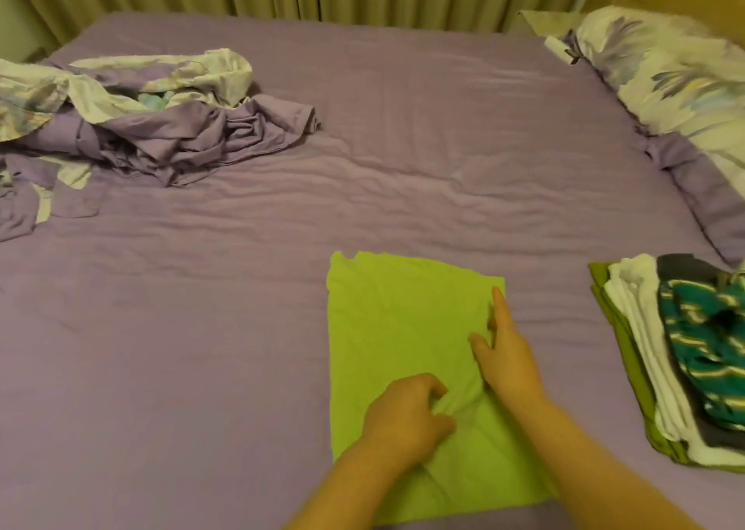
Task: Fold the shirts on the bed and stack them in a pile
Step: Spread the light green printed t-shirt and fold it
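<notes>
The lime-green shirt (pixel 407 328) is laid flat as a partly folded rectangle on the purple bed (pixel 201 328), close to the near edge and a little toward the bed's right side. It is held by both hands. Fabric is pinched between the curled fingers and thumb of the left hand (pixel 407 416) near the shirt's middle, where wrinkles are gathered. The right hand (pixel 504 352) is laid on the cloth by the shirt's right edge, with at least one finger straight and nothing gripped.

The pile (pixel 685 360) of folded shirts is seen at the bed's right edge, well apart from the green shirt, with its layers fanned out rather than squared.

The likeliest fault is judged to be a crooked fold: if the pinched cloth is lifted while the right hand's hold is slack, the lower layers could be dragged and the rectangle skewed. The gathered wrinkles could also be pressed into the fold. When the shirt is carried across, it could fall open, and the slanted pile could be tipped toward the bed's right edge.
</notes>
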Demonstrator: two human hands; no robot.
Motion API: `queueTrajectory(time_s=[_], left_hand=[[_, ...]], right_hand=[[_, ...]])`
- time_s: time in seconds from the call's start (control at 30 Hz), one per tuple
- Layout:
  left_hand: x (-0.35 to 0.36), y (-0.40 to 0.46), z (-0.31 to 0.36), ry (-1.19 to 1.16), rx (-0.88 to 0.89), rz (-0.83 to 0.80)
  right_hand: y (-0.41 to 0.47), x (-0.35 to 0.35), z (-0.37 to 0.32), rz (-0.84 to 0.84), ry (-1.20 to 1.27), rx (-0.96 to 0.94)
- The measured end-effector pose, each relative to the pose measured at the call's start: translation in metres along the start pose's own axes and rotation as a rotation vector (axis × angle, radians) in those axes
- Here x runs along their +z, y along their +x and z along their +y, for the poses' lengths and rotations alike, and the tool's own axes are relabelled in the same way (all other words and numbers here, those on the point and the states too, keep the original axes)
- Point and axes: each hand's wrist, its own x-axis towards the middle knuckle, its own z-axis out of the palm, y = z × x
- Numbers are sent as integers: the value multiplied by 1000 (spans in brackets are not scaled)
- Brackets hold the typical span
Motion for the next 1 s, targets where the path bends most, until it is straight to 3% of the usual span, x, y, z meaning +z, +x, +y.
queueTrajectory(time_s=[0.17, 0.3, 0.43, 0.53, 0.57, 0.67, 0.73, 0.83, 0.9, 1.0], left_hand=[[48, -7, 4, -257, 48, 20], [66, -7, 17, -406, 162, 46], [85, -6, 39, -342, 202, -11], [90, -14, 43, -244, 262, -115], [89, -18, 39, -178, 249, -35], [84, -34, 4, 73, 84, 592], [77, -48, -25, 100, -169, 777], [65, -62, -53, -266, -480, 663], [61, -67, -62, -538, -512, 608], [62, -82, -66, -639, -498, 534]], right_hand=[[9, 10, 7, 20, 18, 14], [15, -1, 6, 18, 13, -106], [18, -21, 23, 43, 135, -140], [8, -25, 46, -46, 193, -15], [1, -23, 52, -56, 178, 41], [-39, -16, 63, -7, 123, 121], [-73, -12, 64, -27, 100, 103], [-113, -8, 64, -35, 118, 146], [-127, -9, 65, 3, 229, 270], [-144, -19, 72, 47, 369, 344]])
